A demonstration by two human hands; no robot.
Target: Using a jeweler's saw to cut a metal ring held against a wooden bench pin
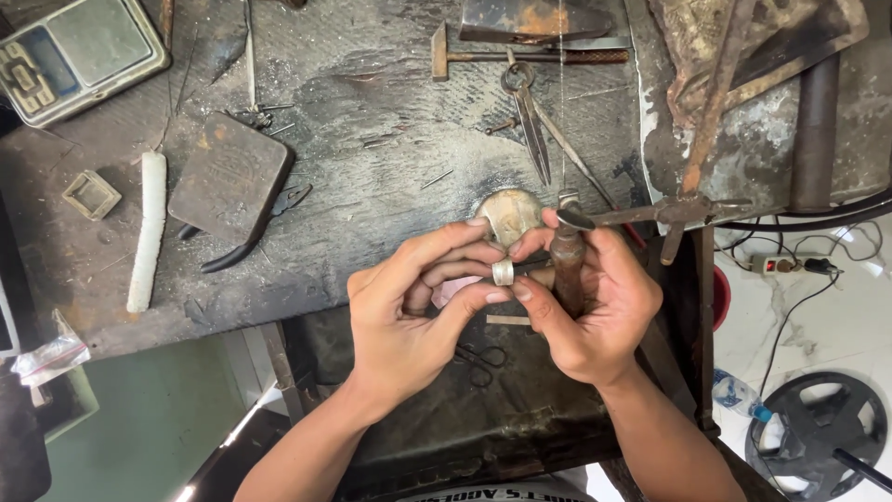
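Two bare hands meet near the middle of a dark, scarred worktop [372, 158]. The left hand [418, 307] pinches a small silver ring [503, 271] between thumb and forefinger, its grip pressed together on the band. The right hand [590, 307] is wrapped around a brown wooden handle [567, 270] that stands upright, and its thumb and forefinger also touch the ring, which seems to sit on a thin rod coming off the handle; the joint itself is hidden by the fingers.

The ring is held only by fingertips above a gap at the worktop's near edge, so a slip of the pinch could, in my judgement, drop it into the dark tray [446, 409] below, where a small pair of scissors [481, 358] lies. The tip of the long tongs [650, 216] lies just beside the right forefinger, and a sideways push could knock against it.

Of containers, the tray shows nothing else I can make out. A clear plastic bag [51, 358] at the far left edge holds something too small to tell. Also about: a digital scale [74, 51] at far left, a white stick [149, 232], black pliers [246, 237] under a flat dark block [230, 177], a small hammer [520, 56], shears [530, 121], and a round silver-coloured disc [509, 216] just beyond the fingers.
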